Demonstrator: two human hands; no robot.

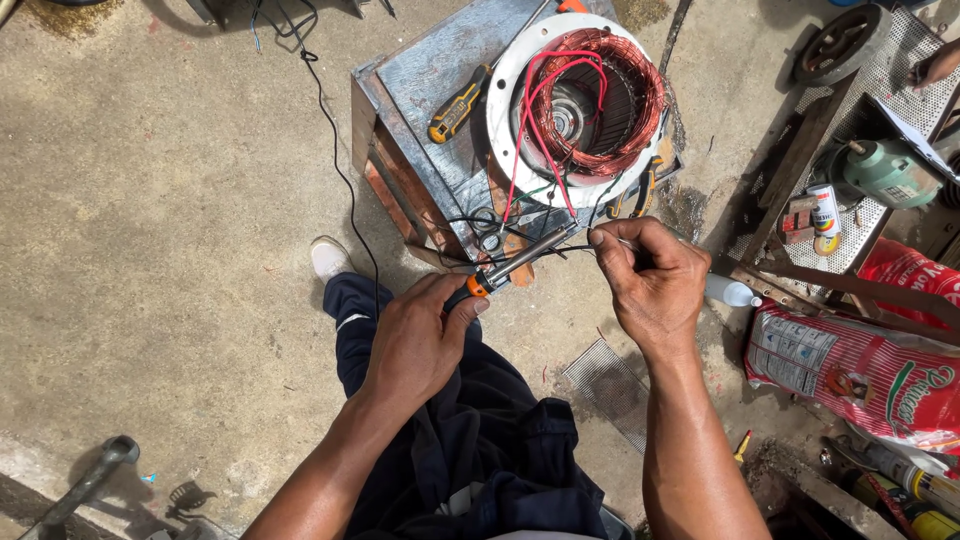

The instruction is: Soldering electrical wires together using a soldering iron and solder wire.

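The left hand (418, 335) grips a soldering iron (510, 265) whose tip meets the thin wire (560, 250) pinched taut by the right hand (650, 280) before the stator (590, 100); steady, brief contact probably suits the joint best.

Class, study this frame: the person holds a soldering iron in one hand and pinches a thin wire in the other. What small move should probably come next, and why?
Probably bring the soldering iron tip over to the thin wire. The left hand grips the iron's handle, the right hand pinches the wire taut, and the tip sits just short of those fingers, in front of the motor stator.
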